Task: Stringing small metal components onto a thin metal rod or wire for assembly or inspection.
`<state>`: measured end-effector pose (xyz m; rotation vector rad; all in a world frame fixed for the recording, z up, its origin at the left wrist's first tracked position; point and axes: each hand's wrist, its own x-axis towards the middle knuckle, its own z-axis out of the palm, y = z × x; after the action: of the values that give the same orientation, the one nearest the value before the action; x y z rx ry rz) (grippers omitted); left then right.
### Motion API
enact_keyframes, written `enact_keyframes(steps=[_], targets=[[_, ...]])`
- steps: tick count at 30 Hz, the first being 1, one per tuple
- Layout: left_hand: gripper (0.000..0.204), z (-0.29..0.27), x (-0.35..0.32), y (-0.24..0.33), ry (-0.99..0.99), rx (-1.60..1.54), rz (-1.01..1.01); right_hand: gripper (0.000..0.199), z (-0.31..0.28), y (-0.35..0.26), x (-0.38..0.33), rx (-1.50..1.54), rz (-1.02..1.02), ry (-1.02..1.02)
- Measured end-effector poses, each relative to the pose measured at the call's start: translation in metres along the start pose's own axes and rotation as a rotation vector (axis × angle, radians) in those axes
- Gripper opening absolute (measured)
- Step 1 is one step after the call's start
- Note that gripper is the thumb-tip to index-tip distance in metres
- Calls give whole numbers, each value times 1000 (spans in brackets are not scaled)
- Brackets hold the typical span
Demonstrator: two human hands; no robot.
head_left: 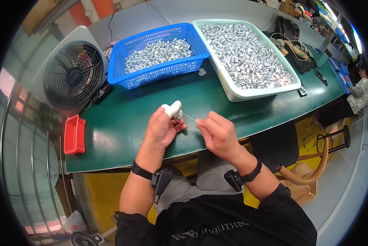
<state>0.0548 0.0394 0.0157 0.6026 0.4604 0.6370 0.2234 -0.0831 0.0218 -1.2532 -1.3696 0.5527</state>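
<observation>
White wrapping covers the thumb and a fingertip of my left hand (161, 129), which is raised over the green table. Its fingers curl in toward the thumb, and what lies between them is too small to make out. From the white-covered fingertips a thin pale strand (189, 117) stretches straight across to my right hand (219, 133). The right thumb and forefinger pinch the strand's near end, with the other fingers folded. Beyond my hands stand a blue perforated basket (159, 69) and a larger pale green basket (233, 96), both holding many small silvery metal pieces.
A box fan (73, 76) stands at the left, with a small red tray (74, 135) in front of it. Small round pieces (202, 71) lie near the blue basket. A black bag with cables (297, 51) is at the back right. Another person (358, 96) sits far right.
</observation>
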Motion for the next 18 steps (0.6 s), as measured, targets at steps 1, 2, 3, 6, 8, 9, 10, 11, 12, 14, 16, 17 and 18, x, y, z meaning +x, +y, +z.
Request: enact_keyframes(steps=[1, 2, 3, 6, 8, 9, 10, 11, 12, 14, 16, 17, 18], targets=[[12, -2, 0, 1, 17, 56, 11, 14, -1, 2, 1, -294, -247, 35], [13, -2, 0, 2, 34, 113, 23, 14, -2, 3, 2, -589, -494, 70], [14, -1, -1, 3, 53, 169, 35, 14, -3, 1, 2, -590, -497, 71], [12, 6, -8, 5, -10, 90, 39, 12, -8, -10, -2, 638, 553, -84], [11, 14, -12, 6, -45, 51, 41, 12, -13, -5, 0, 837, 614, -148], [12, 18, -13, 6, -76, 36, 50, 12, -15, -4, 2, 1037, 676, -212], [12, 21, -14, 6, -106, 21, 59, 12, -16, -4, 3, 1238, 734, -279], [12, 23, -14, 6, -136, 6, 67, 12, -16, -5, 2, 1235, 731, -277], [12, 23, -13, 6, -140, 6, 67, 12, -14, -8, 0, 1020, 658, -205], [16, 17, -13, 7, -96, 61, 76, 10, -5, -18, 0, 597, 507, -70], [18, 13, -10, 6, -74, 90, 80, 9, -1, -11, 2, 207, 177, -13], [20, 11, -7, 5, 13, 123, 51, 9, 1, -6, 2, -183, -152, 43], [22, 11, -5, 5, 102, 155, 23, 8, 2, -4, 2, -574, -481, 97]])
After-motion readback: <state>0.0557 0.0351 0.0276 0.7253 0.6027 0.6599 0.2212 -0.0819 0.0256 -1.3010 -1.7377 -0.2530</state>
